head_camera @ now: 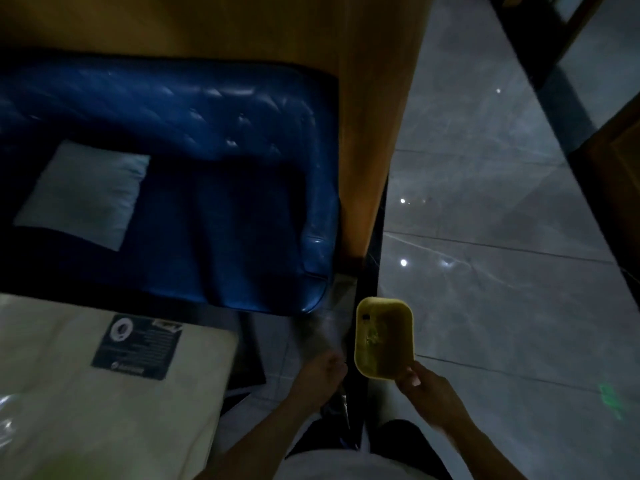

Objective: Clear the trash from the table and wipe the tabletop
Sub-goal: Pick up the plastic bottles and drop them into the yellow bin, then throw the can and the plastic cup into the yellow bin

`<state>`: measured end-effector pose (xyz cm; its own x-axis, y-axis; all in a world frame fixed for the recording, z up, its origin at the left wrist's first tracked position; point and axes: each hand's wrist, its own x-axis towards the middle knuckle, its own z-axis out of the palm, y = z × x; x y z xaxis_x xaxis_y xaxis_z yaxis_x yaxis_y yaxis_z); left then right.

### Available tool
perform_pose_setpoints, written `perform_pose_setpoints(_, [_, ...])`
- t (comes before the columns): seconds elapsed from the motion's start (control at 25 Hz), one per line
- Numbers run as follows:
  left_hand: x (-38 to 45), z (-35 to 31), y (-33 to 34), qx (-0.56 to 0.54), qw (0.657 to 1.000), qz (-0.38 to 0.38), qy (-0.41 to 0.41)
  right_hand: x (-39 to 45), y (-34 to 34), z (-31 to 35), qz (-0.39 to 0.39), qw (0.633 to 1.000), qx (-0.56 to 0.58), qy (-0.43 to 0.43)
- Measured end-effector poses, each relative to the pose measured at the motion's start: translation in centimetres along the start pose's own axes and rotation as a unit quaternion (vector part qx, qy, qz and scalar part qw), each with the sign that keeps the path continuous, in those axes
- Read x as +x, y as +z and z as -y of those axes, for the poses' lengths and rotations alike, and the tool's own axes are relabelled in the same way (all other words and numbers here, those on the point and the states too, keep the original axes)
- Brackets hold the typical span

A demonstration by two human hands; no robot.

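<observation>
Right hand (427, 393) first: we see it low in the view at about five o'clock, fingers pinched on the near edge of a shallow yellow-green tray (384, 337), which it holds above the floor with its open side facing us. Some dark smears and a small dark spot show inside the tray, but the picture is dim and blurred, so we cannot tell what they are. At about six o'clock our left hand (323, 370) reaches forward with its fingers curled inward; whether it grips anything we cannot tell, though a faint, glossy, see-through film (334, 327) seems to hang just beyond its fingertips, next to the tray's left edge. Up at ten o'clock lies a shiny blue padded cushion (214, 174) set against a wooden panel (374, 116), and on the cushion's left part rests a small pale pillow (83, 194). At eight o'clock a cream-coloured surface (86, 393) carries a dark printed label (136, 346) whose text is too blurred to read. From one to four o'clock stretches a grey tiled floor (502, 237) with bright specks of reflected light, and dark wooden furniture (613, 174) edges it at two o'clock. No tabletop is clearly recognisable to us in this view.
</observation>
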<state>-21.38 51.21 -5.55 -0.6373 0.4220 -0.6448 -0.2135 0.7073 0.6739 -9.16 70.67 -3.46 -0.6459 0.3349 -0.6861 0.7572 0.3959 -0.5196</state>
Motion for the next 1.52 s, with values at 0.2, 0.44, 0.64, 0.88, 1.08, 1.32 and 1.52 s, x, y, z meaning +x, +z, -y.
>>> perform_pose_setpoints(0.2, [-6.2,2.9,0.3,-0.096,0.991,-0.085,-0.039,-3.7,-1.0,1.1,0.02,0.997,-0.043,-0.066])
perform_pose_setpoints(0.44, [-14.2,6.8,2.7,-0.17,0.959,-0.221,-0.057,-5.4,-2.0,1.4,0.087,0.974,-0.133,-0.159])
perform_pose_setpoints(0.64, [-21.2,10.6,5.3,-0.176,0.931,-0.297,-0.118,-6.1,0.2,3.0,0.169,0.942,-0.194,-0.216])
perform_pose_setpoints(0.88, [-29.9,14.1,8.1,-0.231,0.856,-0.411,-0.214,-7.5,6.5,7.8,0.251,0.868,-0.316,-0.288])
perform_pose_setpoints(1.08, [-35.3,17.1,9.4,-0.291,0.776,-0.498,-0.255,-9.9,12.3,12.1,0.31,0.811,-0.355,-0.347])
perform_pose_setpoints(1.32, [-41.8,22.8,8.0,-0.326,0.712,-0.56,-0.272,-13.9,20.7,17.0,0.318,0.776,-0.369,-0.402])
perform_pose_setpoints(1.52, [-46.5,28.3,6.0,-0.332,0.691,-0.587,-0.26,-17.3,27.0,19.1,0.324,0.768,-0.378,-0.404])
